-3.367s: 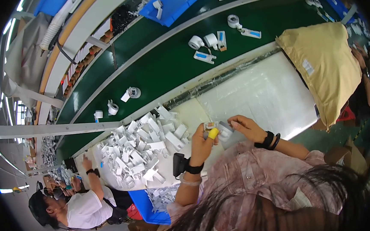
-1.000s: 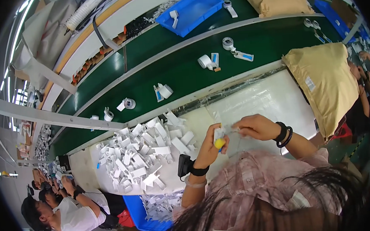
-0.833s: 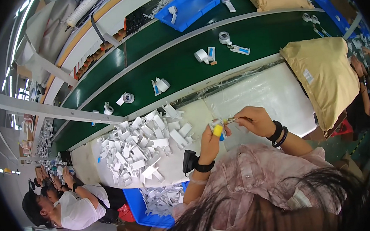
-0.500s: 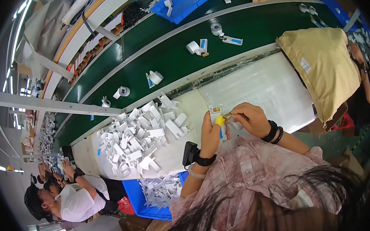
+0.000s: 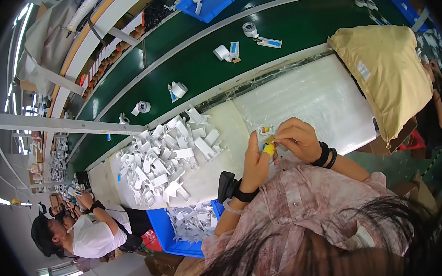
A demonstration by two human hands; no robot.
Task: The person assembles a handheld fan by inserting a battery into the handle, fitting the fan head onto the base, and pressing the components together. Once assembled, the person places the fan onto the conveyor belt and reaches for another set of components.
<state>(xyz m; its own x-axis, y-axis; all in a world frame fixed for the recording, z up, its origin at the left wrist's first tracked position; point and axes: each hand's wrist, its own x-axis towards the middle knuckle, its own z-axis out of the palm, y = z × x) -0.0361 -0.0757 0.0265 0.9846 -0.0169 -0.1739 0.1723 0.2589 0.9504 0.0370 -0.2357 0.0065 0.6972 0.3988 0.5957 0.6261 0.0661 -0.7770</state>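
Note:
My left hand (image 5: 256, 166) is closed around a small white plastic part (image 5: 261, 134) above the pale worktop. A yellow covering (image 5: 269, 149) shows at its thumb tip. At the part's far end sits a small yellow and red piece (image 5: 265, 129). My right hand (image 5: 300, 140) meets the left one, thumb and fingers pinched at the part on a small brownish-gold piece (image 5: 269, 139). Fingers hide much of both pieces. To the left lies a heap of white plastic parts (image 5: 173, 149).
A blue bin (image 5: 161, 232) of white parts stands below the heap. Beyond the worktop runs a green conveyor (image 5: 195, 63) carrying white round-headed assemblies (image 5: 221, 52). A tan sack (image 5: 380, 70) lies at right. One co-worker (image 5: 97, 234) is at left; another person's arm (image 5: 437, 97) shows at far right.
The assemblies on the conveyor have shifted slightly left. My right fingers have drawn in closer to my left thumb, and the white part is tilted a little differently. The left co-worker's hands have moved.

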